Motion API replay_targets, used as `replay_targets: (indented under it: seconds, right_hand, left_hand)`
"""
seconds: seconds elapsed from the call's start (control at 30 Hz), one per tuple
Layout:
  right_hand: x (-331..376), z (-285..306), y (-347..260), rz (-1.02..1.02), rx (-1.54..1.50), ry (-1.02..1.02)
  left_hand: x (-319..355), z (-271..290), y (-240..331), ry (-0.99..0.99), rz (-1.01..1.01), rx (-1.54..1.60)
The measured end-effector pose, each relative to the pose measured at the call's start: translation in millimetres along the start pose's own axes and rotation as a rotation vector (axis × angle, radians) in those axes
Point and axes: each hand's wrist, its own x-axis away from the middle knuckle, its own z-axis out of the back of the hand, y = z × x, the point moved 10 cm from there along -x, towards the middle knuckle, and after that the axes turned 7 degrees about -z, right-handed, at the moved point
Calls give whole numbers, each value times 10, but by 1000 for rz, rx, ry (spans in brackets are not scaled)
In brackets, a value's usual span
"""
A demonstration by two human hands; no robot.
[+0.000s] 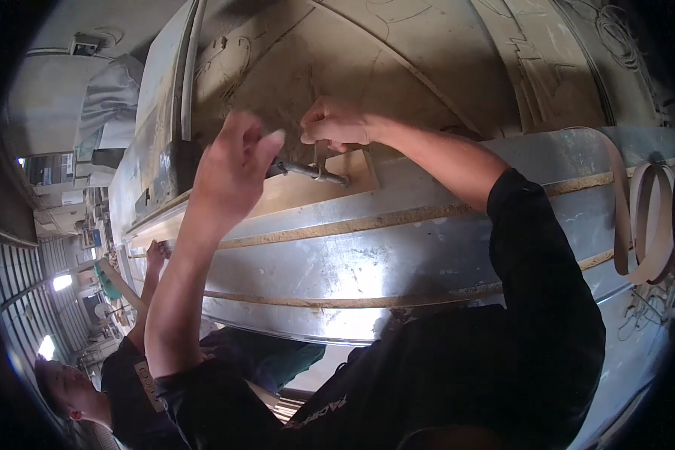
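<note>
A pale wooden board (315, 199) lies lengthwise on a grey metal worktop. Over its right end lies a dark metal bar (326, 176), with a thin upright rod (316, 159) rising beside it. My right hand (336, 124) is above the bar, its fingers closed at the top of that rod. To the left, my left hand (236, 161) is raised over the board, somewhat smeared by motion. Its thumb stands apart from the loosely curled fingers, and I see nothing in it. The bar's left part is hidden behind this hand.
Strips with rough brown edges (427, 217) run along the metal worktop (337, 262). A tan belt loop (645, 225) hangs at the right. At lower left, a co-worker (120, 390) reaches a hand (156, 251) to the board's far end. Dusty panels (427, 45) stand behind.
</note>
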Motion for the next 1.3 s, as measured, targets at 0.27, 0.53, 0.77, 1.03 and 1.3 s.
replay_targets:
  seconds: [0.27,0.53,0.77,1.03,1.3]
  right_hand:
    - [-5,38,-103,185,115,-2]
    - [51,-44,-104,50,54,-13]
    - [36,-119,-106,72,72,-8]
    - [-30,-50,-43,98,82,-30]
    - [-32,-113,-33,47,18,-21]
  left_hand:
    - [148,-45,1156,-59,-715,-67]
    - [339,-23,115,-162,41,164]
    - [-49,29,302,80,-237,236]
    - [276,-125,542,-268,-127,157]
    - [14,-20,3,12,-62,103]
